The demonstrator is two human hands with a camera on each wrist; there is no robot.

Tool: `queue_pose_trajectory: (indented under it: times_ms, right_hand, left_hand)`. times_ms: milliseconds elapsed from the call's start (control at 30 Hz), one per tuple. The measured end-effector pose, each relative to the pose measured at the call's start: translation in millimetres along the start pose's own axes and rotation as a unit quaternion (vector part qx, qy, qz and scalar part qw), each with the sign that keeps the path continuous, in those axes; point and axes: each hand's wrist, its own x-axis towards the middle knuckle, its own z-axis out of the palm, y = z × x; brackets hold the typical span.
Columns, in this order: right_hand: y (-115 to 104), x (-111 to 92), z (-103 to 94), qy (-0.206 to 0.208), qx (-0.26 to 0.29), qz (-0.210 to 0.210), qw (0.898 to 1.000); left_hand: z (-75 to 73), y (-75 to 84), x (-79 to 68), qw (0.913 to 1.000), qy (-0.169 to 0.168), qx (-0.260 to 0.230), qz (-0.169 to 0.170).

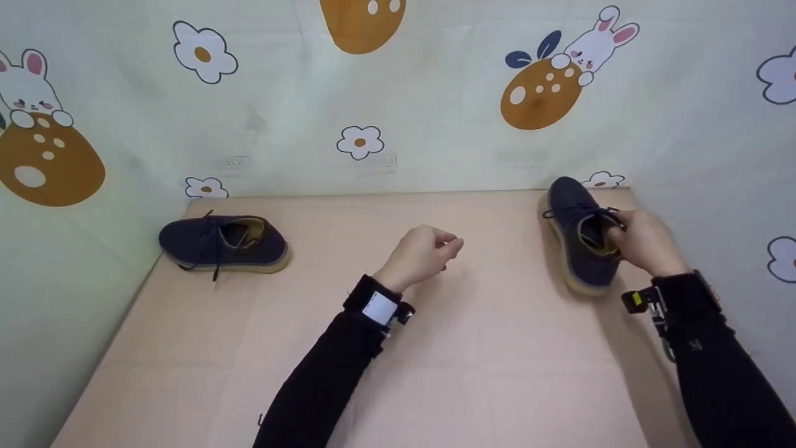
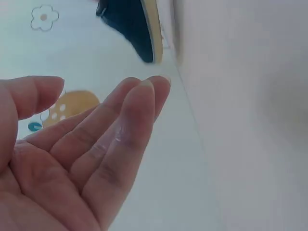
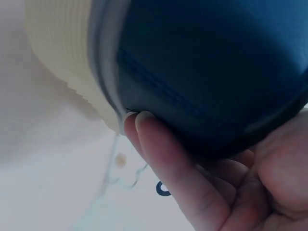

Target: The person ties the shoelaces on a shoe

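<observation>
"Black sleeves reach in closest; what's leftmost?"

"One navy shoe, toe leftward, on the pinkish surface. Then the left hand, relaxed and free."

"And rightmost?"

"Right hand, gripping the other shoe near that surface's far right corner."

A creased, pale pinkish-beige tabletop carries a navy lace-up shoe, upright on its tan sole, a lace drooping down its side. Well to the right of this shoe, a second navy lace-up shoe leans at the tabletop; whether its sole touches cannot be told. Faint fold lines cross the near side of the first shoe's stretch.
</observation>
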Motion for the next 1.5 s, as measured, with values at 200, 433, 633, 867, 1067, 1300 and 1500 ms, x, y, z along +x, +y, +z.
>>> queue_pose_trajectory:
  times_ms: [200,433,633,867,1067,1300,1500]
  right_hand:
    - [29,-5,-6.2,-0.012,-0.042,-0.001,0.999]
    - [30,-5,-0.7,-0.018,-0.051,0.000,0.999]
    - [19,-8,-14.1,-0.077,-0.048,0.049,0.995]
    - [-28,-28,-24.0,0.041,-0.054,0.045,0.997]
    - [-76,-38,-19.6,0.099,0.003,-0.014,0.995]
    - [-109,-27,4.4,0.089,0.028,-0.027,0.995]
    - [-120,-21,35.4,0.061,0.051,-0.062,0.995]
  left_hand:
    - [-16.6,-15.8,-7.4,0.9997,0.013,-0.017,-0.014]
    - [-31.7,-31.4,-16.2,0.9983,0.019,-0.039,-0.040]
    - [-51.4,-46.4,-22.5,0.9953,0.045,-0.056,-0.065]
    - [-100.2,-69.9,-36.0,0.9867,0.118,-0.061,-0.093]
    - [-149.8,-99.3,-60.4,0.9558,0.255,-0.019,-0.144]
    - [-197.7,-141.4,-87.7,0.8907,0.381,0.015,-0.247]
    - [-211.5,-179.3,-103.5,0.8828,0.323,-0.014,-0.341]
